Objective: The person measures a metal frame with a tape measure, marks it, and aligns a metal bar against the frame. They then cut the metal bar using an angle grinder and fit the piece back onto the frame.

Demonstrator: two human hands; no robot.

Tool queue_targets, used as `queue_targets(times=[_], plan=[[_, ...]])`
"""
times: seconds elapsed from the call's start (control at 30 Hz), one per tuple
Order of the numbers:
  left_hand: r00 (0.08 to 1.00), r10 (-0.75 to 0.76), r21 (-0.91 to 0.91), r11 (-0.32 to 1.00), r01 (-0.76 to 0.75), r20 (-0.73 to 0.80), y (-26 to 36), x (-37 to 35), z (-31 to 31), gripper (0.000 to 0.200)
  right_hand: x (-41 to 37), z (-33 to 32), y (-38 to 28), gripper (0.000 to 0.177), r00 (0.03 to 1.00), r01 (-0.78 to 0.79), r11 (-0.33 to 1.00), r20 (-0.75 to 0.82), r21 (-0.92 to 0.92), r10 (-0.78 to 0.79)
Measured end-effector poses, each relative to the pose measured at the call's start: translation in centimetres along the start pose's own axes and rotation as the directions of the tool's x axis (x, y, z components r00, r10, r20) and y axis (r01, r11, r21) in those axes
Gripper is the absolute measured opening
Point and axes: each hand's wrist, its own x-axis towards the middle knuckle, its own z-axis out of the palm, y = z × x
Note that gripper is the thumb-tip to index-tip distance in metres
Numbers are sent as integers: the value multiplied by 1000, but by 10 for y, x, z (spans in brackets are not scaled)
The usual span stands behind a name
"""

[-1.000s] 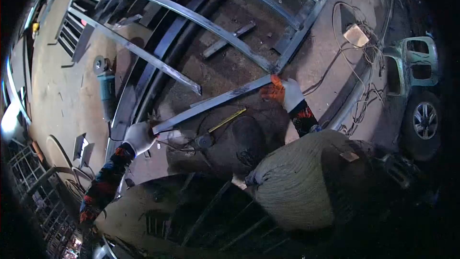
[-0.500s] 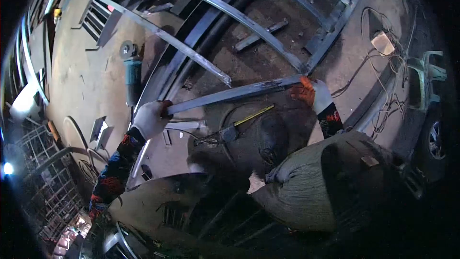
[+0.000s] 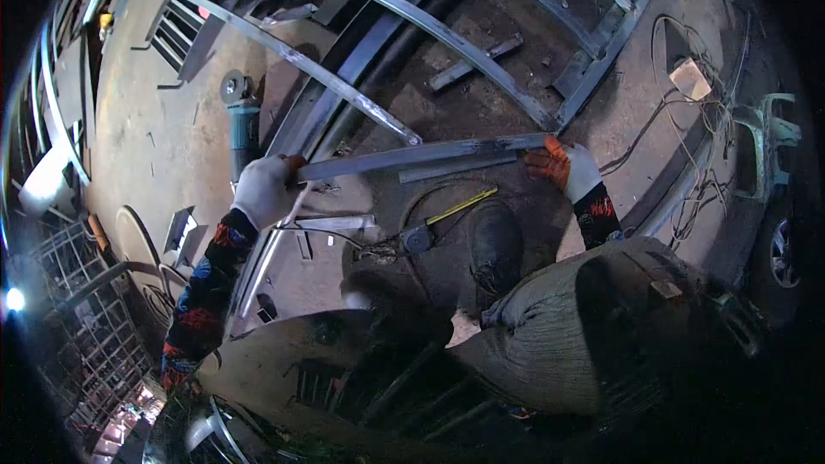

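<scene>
A straight grey metal bar (image 3: 387,160) spans between my two gloved hands. My left hand (image 3: 265,192), in a white glove with orange fingertips, is closed around its left end. At the other end, my right hand (image 3: 569,170) grips it with the orange-coated fingers. That right end lies close to the lower corner of a welded metal frame (image 3: 593,77). Just below the bar shows a shorter grey strip (image 3: 455,168). Nearer my body, a tape measure (image 3: 418,239) rests on the floor with its yellow blade pulled out, beside my dark shoe (image 3: 496,241).
A teal angle grinder (image 3: 244,129) lies on the floor to the left, its disc pointing away. Cables (image 3: 700,120) coil at the right near a small block (image 3: 690,80). A wire mesh rack (image 3: 82,292) stands at lower left, and a vehicle wheel (image 3: 782,253) at far right.
The bar's left end and my left hand have risen slightly, and the bar looks turned. The shorter strip now shows beneath it. My right hand keeps nearly the same place.
</scene>
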Motion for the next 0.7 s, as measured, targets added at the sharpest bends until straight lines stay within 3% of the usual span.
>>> queue_targets(times=[0.2, 0.5, 0.7], plan=[[997, -54, -17, 998, 55, 50, -3, 13, -3, 31, -4, 5, -1, 40, 999, -8, 986, -50, -164, 0], [991, -19, 39, 999, 14, 130, -16, 19, 0, 30, -14, 21, -5, 51, 999, -16, 987, -36, -162, 10], [986, -38, 58, 998, 29, 159, -16, 21, 1, 28, -12, 21, -2, 44, 997, -14, 985, -76, -173, 1]])
